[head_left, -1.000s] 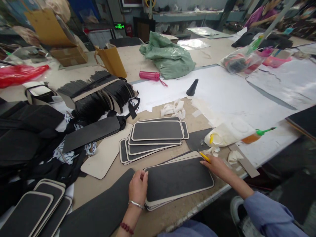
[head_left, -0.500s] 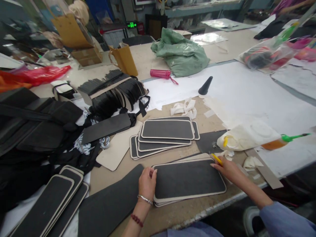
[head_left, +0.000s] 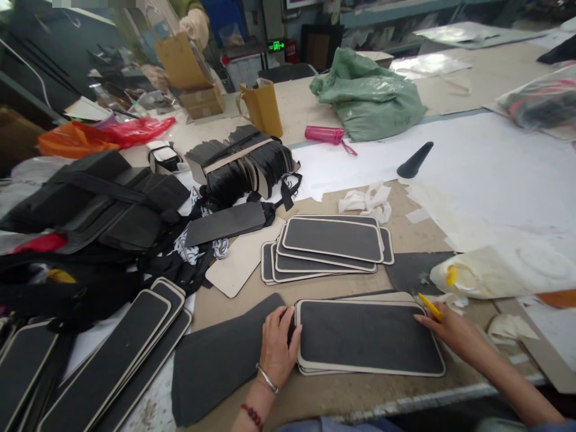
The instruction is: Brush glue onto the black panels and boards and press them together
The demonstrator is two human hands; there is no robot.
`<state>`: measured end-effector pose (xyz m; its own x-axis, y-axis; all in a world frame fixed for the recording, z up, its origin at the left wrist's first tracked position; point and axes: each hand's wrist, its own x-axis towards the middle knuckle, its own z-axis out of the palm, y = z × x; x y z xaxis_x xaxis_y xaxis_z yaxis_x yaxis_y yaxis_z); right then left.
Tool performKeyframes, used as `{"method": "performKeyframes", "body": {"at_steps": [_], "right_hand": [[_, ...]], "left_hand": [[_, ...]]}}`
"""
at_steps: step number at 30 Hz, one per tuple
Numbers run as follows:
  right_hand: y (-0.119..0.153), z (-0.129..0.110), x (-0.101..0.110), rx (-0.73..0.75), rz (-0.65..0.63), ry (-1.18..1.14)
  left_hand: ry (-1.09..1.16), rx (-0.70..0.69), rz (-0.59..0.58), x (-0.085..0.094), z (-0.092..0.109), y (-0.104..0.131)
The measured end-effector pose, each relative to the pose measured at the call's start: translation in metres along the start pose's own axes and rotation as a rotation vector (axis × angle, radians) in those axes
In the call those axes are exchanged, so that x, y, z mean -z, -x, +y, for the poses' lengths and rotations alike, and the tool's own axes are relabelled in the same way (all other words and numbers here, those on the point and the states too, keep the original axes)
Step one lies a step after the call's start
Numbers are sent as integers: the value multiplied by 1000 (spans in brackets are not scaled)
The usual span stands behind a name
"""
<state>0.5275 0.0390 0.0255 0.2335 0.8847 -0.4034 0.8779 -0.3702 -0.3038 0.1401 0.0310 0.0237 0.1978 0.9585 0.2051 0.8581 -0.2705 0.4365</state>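
Observation:
A stack of dark rectangular panels with pale borders (head_left: 369, 336) lies near the table's front edge. At its left end is my left hand (head_left: 278, 342), fingers bent and apart, the thumb touching the pale border and the fingertips beside the edge. My right hand (head_left: 447, 330) holds a slim yellow tool (head_left: 429, 306) over the stack's upper right corner, fingertips at the top panel's edge. Bare dark sheets (head_left: 225, 357) lie left of the stack, partly under my left hand. Behind it sits a second pile of bordered panels (head_left: 333, 240).
More bordered panels (head_left: 112, 354) lie at the left, below black bags (head_left: 121, 204). A strapped black bundle (head_left: 245, 162), pink bottle (head_left: 324, 134), green sack (head_left: 369, 96) and black cone (head_left: 414, 161) stand farther back. A white bottle (head_left: 499, 273) lies right. Across the table, a person handles cardboard.
The view has turned left, so the table's things appear farther right. My left hand's thumb and fingers have spread apart at the stack's left end. My right hand still holds the yellow tool.

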Motion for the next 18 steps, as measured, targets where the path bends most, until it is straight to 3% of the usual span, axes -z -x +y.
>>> {"method": "performKeyframes", "body": {"at_steps": [4,9,13,18], "right_hand": [[-1,2,-1,33,39,54],[-2,7,-4,53,59,105],[-2,9,-5,58,72,114],[0,6,-3,49,85,109]], "left_hand": [[-255,-176,-7,1,-24,19],[-307,-219,47,2,-31,17],[-74,-73,63,-1,-9,7],[115,177,-33,-14,10,-5]]}}
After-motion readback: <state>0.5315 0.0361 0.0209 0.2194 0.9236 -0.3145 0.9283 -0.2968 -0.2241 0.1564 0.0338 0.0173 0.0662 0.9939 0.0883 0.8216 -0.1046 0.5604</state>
